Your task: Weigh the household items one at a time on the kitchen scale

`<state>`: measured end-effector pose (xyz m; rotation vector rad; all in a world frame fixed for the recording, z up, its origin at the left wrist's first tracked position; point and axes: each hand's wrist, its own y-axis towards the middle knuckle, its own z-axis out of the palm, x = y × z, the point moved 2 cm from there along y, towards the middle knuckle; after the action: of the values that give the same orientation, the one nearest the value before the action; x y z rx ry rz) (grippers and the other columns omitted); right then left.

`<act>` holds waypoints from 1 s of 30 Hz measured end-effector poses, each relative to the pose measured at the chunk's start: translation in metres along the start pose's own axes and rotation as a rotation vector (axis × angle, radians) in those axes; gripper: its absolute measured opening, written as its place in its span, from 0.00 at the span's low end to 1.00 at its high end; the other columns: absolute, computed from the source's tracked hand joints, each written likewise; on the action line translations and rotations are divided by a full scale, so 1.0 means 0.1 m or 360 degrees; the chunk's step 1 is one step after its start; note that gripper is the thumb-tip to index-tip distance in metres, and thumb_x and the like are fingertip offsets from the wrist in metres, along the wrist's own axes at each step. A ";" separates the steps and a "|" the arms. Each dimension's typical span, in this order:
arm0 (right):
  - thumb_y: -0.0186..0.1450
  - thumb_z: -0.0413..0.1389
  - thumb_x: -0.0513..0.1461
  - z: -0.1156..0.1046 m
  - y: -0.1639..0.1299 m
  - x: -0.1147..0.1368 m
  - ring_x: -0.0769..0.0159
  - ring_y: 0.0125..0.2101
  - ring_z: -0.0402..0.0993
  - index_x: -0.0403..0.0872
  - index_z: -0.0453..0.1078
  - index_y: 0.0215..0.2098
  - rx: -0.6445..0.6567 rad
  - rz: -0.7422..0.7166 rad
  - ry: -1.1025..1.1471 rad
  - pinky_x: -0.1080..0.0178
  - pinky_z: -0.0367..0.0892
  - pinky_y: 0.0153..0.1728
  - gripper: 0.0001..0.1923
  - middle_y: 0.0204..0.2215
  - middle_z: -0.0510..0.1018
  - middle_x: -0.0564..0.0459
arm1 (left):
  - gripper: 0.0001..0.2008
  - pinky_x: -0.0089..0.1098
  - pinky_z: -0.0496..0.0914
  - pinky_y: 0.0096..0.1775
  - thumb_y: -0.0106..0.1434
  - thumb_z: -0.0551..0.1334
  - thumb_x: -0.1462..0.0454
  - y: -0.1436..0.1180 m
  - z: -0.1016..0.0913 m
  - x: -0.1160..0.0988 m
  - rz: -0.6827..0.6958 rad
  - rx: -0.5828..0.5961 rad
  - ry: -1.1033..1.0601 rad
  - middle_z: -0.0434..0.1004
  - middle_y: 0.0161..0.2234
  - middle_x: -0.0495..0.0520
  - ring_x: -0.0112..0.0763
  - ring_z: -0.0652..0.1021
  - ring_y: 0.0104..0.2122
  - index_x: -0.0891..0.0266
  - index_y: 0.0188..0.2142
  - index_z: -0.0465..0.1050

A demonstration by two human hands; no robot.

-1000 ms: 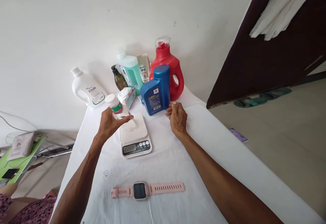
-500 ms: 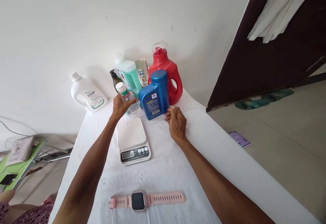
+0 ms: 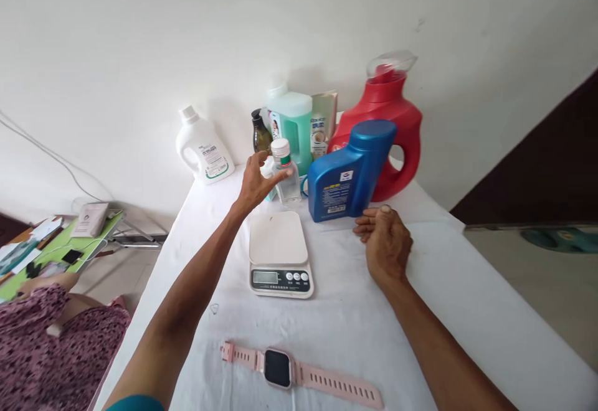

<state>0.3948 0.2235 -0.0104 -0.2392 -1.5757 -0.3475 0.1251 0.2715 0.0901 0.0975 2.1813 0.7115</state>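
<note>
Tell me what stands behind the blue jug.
Right behind the blue jug stands a red jug with a clear cap, by the wall. The blue jug covers its lower left side.

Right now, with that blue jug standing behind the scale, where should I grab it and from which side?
Probably by the tall neck under its cap, coming from the front right: the blue jug stands upright, leaning slightly, and the right hand already rests at its base.

Glossy plastic blue bottle (image 3: 350,171), white cloth (image 3: 355,317)

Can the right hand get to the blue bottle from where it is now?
Probably yes: the right hand rests on the white cloth just in front of the blue bottle, with nothing between them.
</note>
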 end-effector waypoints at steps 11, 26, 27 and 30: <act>0.72 0.47 0.62 0.01 0.00 -0.01 0.61 0.25 0.74 0.48 0.72 0.35 0.0007 0.0017 -0.0085 0.57 0.66 0.26 0.29 0.28 0.79 0.50 | 0.43 0.60 0.52 0.71 0.60 0.74 0.46 0.73 -1.72 1.08 -0.0577 -0.1054 0.0283 0.53 0.72 0.76 0.62 0.53 0.74 0.63 0.65 0.59; 0.70 0.48 0.66 0.03 0.01 -0.02 0.63 0.23 0.73 0.47 0.72 0.32 -0.0027 -0.0007 -0.0109 0.59 0.64 0.24 0.33 0.25 0.77 0.49 | 0.23 0.33 0.64 0.25 0.54 0.72 0.44 0.40 -1.61 1.26 -0.0423 -0.0923 -0.0185 0.61 0.20 0.44 0.27 0.64 0.21 0.58 0.28 0.68; 0.70 0.48 0.66 0.03 0.01 -0.02 0.63 0.23 0.73 0.47 0.72 0.33 -0.0026 -0.0003 -0.0105 0.59 0.64 0.24 0.33 0.25 0.77 0.49 | 0.23 0.33 0.62 0.24 0.53 0.73 0.45 0.27 -1.64 1.18 -0.0454 -0.0977 -0.0182 0.61 0.20 0.44 0.26 0.64 0.21 0.58 0.28 0.68; 0.70 0.47 0.66 0.04 0.01 -0.01 0.64 0.22 0.73 0.46 0.73 0.33 -0.0014 -0.0010 -0.0091 0.59 0.64 0.25 0.34 0.25 0.78 0.49 | 0.22 0.32 0.57 0.22 0.50 0.74 0.48 -0.16 -1.83 0.96 -0.0572 -0.1153 -0.0182 0.61 0.18 0.43 0.24 0.61 0.20 0.59 0.26 0.69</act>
<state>0.3916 0.2259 -0.0112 -0.2529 -1.6321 -0.3553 -0.0696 0.2028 0.1076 -0.5945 1.6523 1.1930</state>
